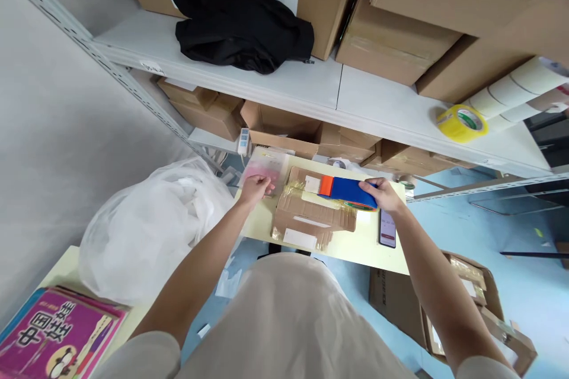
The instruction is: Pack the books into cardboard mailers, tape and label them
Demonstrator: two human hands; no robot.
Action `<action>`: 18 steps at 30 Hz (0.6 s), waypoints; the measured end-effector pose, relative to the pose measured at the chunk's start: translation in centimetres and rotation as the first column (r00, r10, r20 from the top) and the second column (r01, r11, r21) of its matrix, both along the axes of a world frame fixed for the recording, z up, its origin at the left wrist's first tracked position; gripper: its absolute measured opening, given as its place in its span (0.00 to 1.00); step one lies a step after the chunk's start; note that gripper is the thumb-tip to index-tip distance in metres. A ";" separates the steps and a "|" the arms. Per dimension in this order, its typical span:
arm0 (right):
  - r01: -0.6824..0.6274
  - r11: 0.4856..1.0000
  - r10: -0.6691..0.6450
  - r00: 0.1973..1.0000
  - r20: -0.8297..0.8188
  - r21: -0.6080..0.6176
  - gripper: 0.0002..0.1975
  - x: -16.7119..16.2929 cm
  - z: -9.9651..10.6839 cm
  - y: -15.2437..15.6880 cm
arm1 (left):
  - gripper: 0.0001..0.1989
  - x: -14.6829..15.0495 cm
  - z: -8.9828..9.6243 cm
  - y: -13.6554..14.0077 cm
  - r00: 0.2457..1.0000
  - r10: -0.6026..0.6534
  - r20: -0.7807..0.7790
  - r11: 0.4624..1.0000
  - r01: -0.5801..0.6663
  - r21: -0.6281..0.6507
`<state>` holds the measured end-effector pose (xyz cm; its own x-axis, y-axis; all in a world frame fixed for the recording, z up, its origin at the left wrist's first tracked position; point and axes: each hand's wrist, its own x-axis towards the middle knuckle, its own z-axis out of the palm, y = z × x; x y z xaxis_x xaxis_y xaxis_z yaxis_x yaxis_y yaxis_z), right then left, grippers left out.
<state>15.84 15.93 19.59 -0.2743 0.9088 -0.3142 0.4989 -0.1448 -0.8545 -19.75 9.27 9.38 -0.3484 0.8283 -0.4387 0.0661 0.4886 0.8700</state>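
My right hand [381, 193] is closed around the right end of a blue tape dispenser [349, 191] with an orange front. The dispenser is over a flattened piece of brown cardboard [306, 213] that carries white labels and strips of shiny tape. My left hand [258, 188] is to the left of the cardboard, its fingers curled together; whether anything is in them I cannot make out. Just behind that hand, a clear plastic sheet or bag with a pinkish patch [269, 166] lies on the pale yellow table [347, 254]. A phone [387, 228] lies below my right hand.
A large white plastic bag [151, 231] bulges at the left, beside a stack of purple books [57, 331]. Behind the table stands a shelf [306, 86] with cartons, a black garment [244, 23] and a yellow tape roll [462, 123]. An open carton [400, 308] stands on the floor at right.
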 end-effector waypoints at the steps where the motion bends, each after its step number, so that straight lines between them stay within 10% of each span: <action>1: -0.001 1.000 0.001 1.000 0.018 0.000 0.27 -0.2 -0.4 0.0 | 0.10 0.3 -0.9 0.1 0.999 -0.022 -0.030 1.000 0.021 -0.013; 18: -0.013 1.000 0.010 0.995 0.095 0.027 0.26 0.1 -4.3 -1.1 | 0.25 5.2 -8.0 -1.9 0.992 -0.102 0.076 0.995 0.103 -0.011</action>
